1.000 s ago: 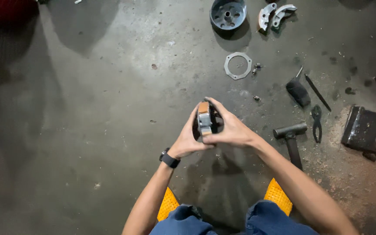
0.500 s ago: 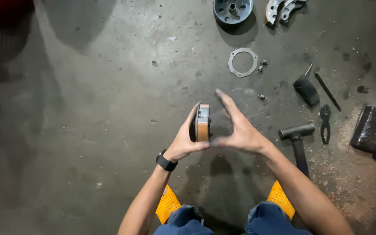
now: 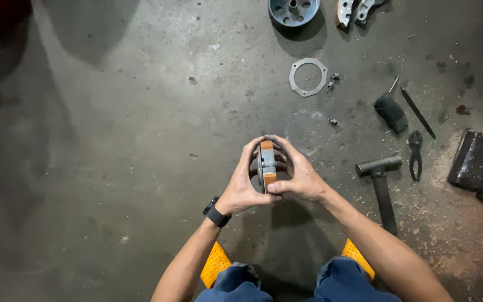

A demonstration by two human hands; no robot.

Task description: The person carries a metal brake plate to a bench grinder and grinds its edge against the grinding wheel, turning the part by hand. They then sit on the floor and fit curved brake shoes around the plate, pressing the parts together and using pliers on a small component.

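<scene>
now both hands are clamped on the round grey part with orange pads (image 3: pixel 266 163) — the left hand (image 3: pixel 244 187) cups one face, while the right hand (image 3: pixel 302 178), flat and open half a second ago, has closed back over the other. the part sits on edge between the palms, above the concrete floor (image 3: pixel 113 168). far off lies a grey drum (image 3: pixel 293 10), its bowl showing only a hub — nearer, a flat gasket ring (image 3: pixel 308 76) and, at right, a hammer (image 3: pixel 380 179).

grey-and-orange clutch part (image 3: pixel 265 165), black watch (image 3: pixel 217 213), yellow sandals (image 3: pixel 217 264), dark grey floor (image 3: pixel 113 140)
</scene>
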